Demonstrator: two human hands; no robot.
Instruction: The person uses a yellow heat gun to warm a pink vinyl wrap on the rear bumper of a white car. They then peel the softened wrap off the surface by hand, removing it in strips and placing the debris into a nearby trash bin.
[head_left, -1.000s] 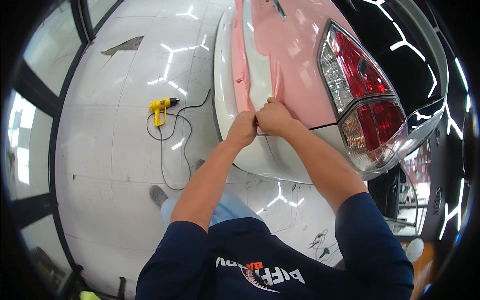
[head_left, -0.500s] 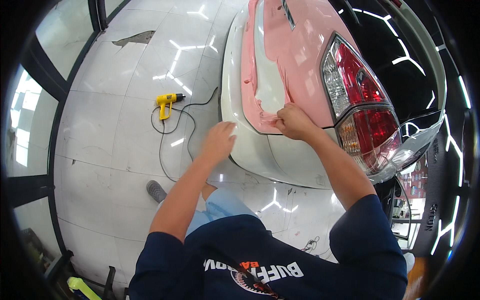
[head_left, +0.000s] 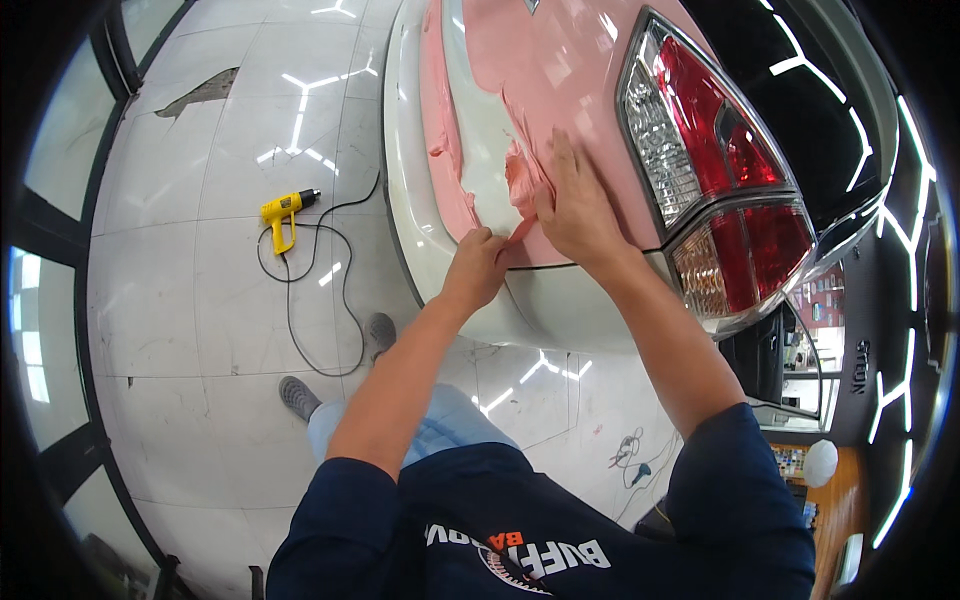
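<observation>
I observe the left hand [head_left: 474,268] at the near corner of the car's rear panel, its fingers curled closed on the near edge of the pink film [head_left: 580,90]. To its right, the right hand [head_left: 585,212] lies open and palm down on the film, fingers extended toward the far side; its thumb stands apart, at a crumpled fold [head_left: 522,180] of the same film. The film covers the panel in front of and to the right of the hands; a separate wrinkled strip runs along the left side. Between these two areas I see a bare white surface [head_left: 482,140]. The white bumper [head_left: 402,150] curves along the left side of the strip. Right of the right hand, and well apart from the left hand, is a tail light [head_left: 715,140] with red and clear sections; farther right is dark glass [head_left: 830,60]. Well to the left of the hands, a yellow heat gun [head_left: 280,213] lies on the tiled floor [head_left: 200,320], its black cord [head_left: 345,300] looped around and nearer than it. At the far left stands a dark-framed glass partition [head_left: 45,350]. Near right, beyond the right arm, I note a white rounded object [head_left: 820,463] at a wooden surface [head_left: 838,500].
</observation>
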